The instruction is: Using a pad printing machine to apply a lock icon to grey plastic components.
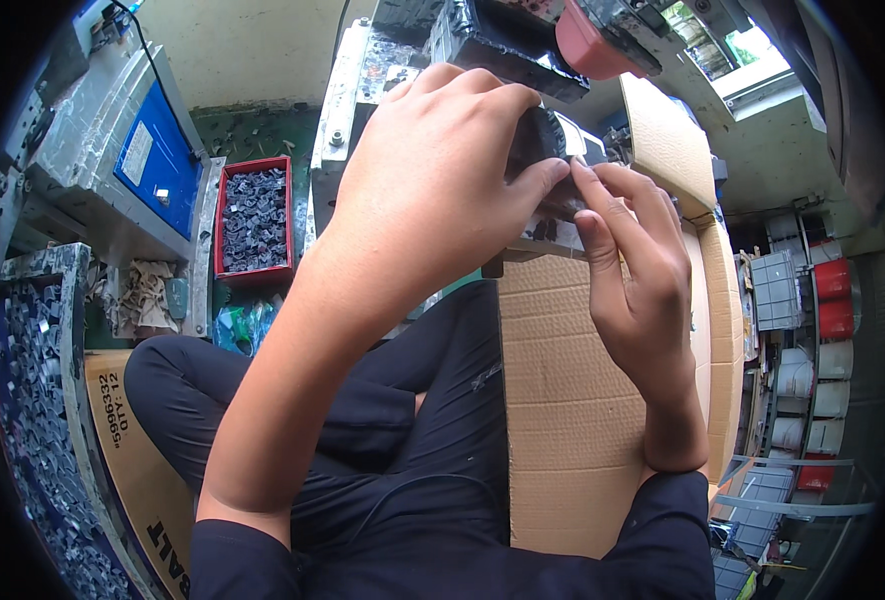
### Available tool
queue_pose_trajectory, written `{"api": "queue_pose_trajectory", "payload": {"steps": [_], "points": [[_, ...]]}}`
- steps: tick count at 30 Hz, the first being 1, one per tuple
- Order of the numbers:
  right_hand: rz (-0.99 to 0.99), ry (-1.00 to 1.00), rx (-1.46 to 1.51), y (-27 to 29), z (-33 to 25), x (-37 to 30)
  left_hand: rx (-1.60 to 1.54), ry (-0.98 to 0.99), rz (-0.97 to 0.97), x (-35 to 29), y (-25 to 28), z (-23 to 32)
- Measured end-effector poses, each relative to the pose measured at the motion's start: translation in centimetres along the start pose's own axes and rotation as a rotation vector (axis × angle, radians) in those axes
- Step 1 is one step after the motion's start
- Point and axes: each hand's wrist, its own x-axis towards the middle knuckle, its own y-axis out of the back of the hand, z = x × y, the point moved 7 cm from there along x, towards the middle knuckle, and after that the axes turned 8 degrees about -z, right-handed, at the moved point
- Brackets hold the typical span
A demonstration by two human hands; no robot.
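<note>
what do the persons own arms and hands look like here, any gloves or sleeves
No gloves: the left hand and the right hand are both bare, with no rings, watch or bands in view. Both forearms are bare too. Dark navy sleeves are pushed up to about the elbows, at the lower edge of the picture. The fingernails are short and plain. No marks or tape show on either arm.
</note>
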Motion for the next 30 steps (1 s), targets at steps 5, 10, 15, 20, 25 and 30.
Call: {"api": "queue_pose_trajectory", "payload": {"steps": [5,10,15,20,25,30], "points": [[-0.003,-0.003,-0.027,-0.01,0.05,0.08,0.036,0.011,-0.021,-0.05,0.16,0.17],[-0.005,-0.003,-0.024,0.02,0.06,0.19,0.037,-0.016,0.018,-0.18,0.09,0.32],[-0.002,-0.008,-0.013,0.03,0.24,0.18,0.043,0.004,-0.005,-0.09,-0.01,0.41],[-0.015,-0.019,-0.022,0.05,0.13,0.23,0.049,0.01,-0.004,-0.16,-0.05,0.33],[-0.002,-0.009,-0.028,-0.02,0.29,0.18,0.041,0.02,-0.013,-0.06,0.01,0.31],[0.004,-0.003,0.001,0.25,0.18,0.28,0.034,0.02,0.0,0.02,0.17,0.47]]}}
